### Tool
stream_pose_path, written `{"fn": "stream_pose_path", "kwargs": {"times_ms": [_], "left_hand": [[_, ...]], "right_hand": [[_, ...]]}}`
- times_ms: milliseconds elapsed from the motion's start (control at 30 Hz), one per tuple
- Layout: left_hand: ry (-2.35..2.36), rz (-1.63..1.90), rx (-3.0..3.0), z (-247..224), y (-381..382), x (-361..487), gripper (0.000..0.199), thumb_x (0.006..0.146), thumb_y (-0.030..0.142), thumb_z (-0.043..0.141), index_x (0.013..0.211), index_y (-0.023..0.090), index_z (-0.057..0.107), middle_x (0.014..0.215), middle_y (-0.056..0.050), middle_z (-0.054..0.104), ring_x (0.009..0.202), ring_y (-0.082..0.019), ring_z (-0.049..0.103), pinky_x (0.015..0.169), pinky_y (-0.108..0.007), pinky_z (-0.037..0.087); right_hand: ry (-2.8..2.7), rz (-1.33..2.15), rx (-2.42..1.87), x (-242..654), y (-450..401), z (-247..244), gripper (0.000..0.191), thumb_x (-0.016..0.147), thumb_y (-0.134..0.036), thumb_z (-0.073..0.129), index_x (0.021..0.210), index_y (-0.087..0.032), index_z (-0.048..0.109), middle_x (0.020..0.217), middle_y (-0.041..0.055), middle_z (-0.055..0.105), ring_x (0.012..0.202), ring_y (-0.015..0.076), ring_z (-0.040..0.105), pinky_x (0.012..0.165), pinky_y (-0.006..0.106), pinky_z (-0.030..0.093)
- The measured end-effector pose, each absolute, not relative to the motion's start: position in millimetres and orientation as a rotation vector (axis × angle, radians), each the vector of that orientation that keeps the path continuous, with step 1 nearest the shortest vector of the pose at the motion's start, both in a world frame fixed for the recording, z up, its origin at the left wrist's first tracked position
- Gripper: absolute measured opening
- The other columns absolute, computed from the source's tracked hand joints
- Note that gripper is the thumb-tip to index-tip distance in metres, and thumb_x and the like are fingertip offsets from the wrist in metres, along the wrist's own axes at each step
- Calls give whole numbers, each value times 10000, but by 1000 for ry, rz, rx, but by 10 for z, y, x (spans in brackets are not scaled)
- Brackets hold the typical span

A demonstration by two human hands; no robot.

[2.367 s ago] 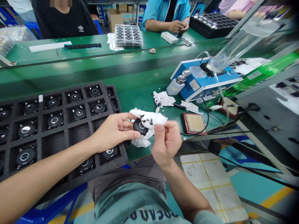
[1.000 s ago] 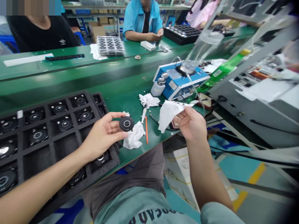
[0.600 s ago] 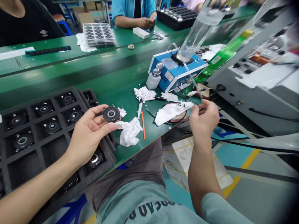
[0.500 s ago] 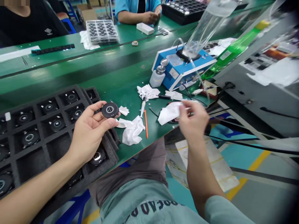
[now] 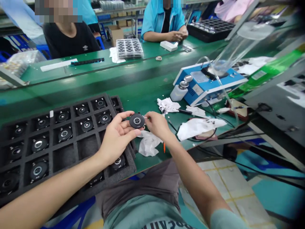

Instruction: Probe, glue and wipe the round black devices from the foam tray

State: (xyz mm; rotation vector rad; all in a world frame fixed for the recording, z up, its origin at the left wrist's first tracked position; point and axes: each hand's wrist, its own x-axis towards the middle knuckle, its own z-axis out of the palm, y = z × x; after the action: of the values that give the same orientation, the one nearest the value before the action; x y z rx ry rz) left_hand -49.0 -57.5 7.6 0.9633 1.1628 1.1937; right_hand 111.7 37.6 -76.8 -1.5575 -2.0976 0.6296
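A round black watch case (image 5: 137,121) with a ring of sensors at its centre rests in the fingers of my left hand (image 5: 118,130), sensor side up. My right hand (image 5: 157,124) is at the case's right edge, thumb and fingers pinched together. Whatever is between those fingertips is too small to make out. Under and beside my left forearm lies a dark foam tray (image 5: 130,163) with similar watch cases in many of its compartments. A crumpled white cloth (image 5: 149,145) lies just below my right hand, partly covering an orange stick (image 5: 164,147).
At the right, a white wipe (image 5: 201,128) lies over cables near the bench edge. Behind it stand a white pump bottle (image 5: 178,93), a blue machine (image 5: 200,92) and a green bottle (image 5: 264,76). Across the bench, a clear compartment box (image 5: 130,49) sits near two seated people.
My right hand has moved left from the white wipe to the watch case. My left hand still holds the case. The view has tilted up, showing more of the people opposite.
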Motion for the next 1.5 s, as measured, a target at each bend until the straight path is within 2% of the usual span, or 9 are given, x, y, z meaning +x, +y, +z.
{"fn": "stream_pose_path", "kwargs": {"times_ms": [67, 167, 333, 500, 867, 1100, 1233, 1400, 1500], "left_hand": [[1165, 1179, 951, 84, -583, -482, 611, 697, 149, 876, 1210, 189, 548, 1031, -51, 782, 948, -218, 778, 888, -350, 613], [1149, 1155, 968, 78, -592, -474, 572, 718, 123, 844, 1205, 184, 550, 981, -48, 785, 927, -210, 778, 867, -335, 607], [1151, 1121, 1008, 49, -608, -464, 556, 725, 108, 819, 1211, 176, 558, 944, -34, 781, 823, -169, 767, 814, -301, 592], [1153, 1109, 1008, 28, -620, -457, 535, 719, 89, 815, 1190, 164, 572, 863, -20, 775, 757, -143, 751, 741, -253, 570], [1157, 1153, 991, 15, -612, -463, 537, 676, 86, 842, 1137, 172, 581, 874, -23, 779, 730, -143, 747, 743, -275, 592], [1183, 1131, 1066, 14, -635, -441, 492, 666, 89, 828, 1077, 183, 575, 817, -8, 764, 712, -150, 745, 695, -264, 580], [1191, 1085, 1097, 9, -634, -441, 501, 676, 85, 810, 1108, 177, 575, 853, -23, 773, 733, -144, 739, 722, -272, 580], [1159, 1015, 1191, -15, -631, -449, 451, 688, 61, 762, 1090, 181, 595, 743, 20, 730, 711, -155, 729, 723, -293, 575], [1127, 1001, 1175, -23, -619, -448, 466, 688, 57, 756, 1112, 176, 605, 756, 12, 735, 734, -167, 742, 726, -297, 573]], "right_hand": [[-1988, 662, -1434, 1282, 256, -669, 175, 973, -329, 593, 936, -202, 706, 904, 50, 769, 809, 180, 689, 717, 292, 492], [-1780, 692, -1055, 1492, 90, -414, 94, 925, -321, 690, 946, -240, 731, 880, 11, 771, 754, 167, 666, 684, 299, 497], [-2075, 461, -733, 1518, -38, -137, 45, 917, -231, 710, 902, -252, 748, 857, 20, 754, 801, 187, 640, 749, 356, 489], [-2057, 304, -753, 1309, -171, -210, 82, 941, -231, 680, 864, -216, 703, 826, 48, 716, 806, 203, 620, 731, 367, 481], [-1845, 429, -1023, 1247, -277, -282, 128, 936, -261, 645, 813, -240, 619, 768, 19, 667, 726, 191, 556, 665, 356, 432], [-1789, 282, -1063, 1142, -294, -267, 182, 948, -238, 617, 772, -235, 572, 714, 9, 605, 708, 185, 526, 655, 349, 393], [-1834, 234, -1070, 1197, -336, -284, 182, 952, -222, 616, 776, -236, 571, 709, 14, 613, 704, 192, 512, 659, 356, 386], [-1994, 276, -909, 1235, -281, -211, 169, 964, -214, 597, 796, -238, 594, 783, 28, 674, 778, 209, 562, 731, 383, 435], [-2065, 273, -891, 1287, -210, -162, 135, 957, -230, 627, 823, -241, 623, 824, 28, 706, 805, 221, 584, 756, 399, 447]]}}
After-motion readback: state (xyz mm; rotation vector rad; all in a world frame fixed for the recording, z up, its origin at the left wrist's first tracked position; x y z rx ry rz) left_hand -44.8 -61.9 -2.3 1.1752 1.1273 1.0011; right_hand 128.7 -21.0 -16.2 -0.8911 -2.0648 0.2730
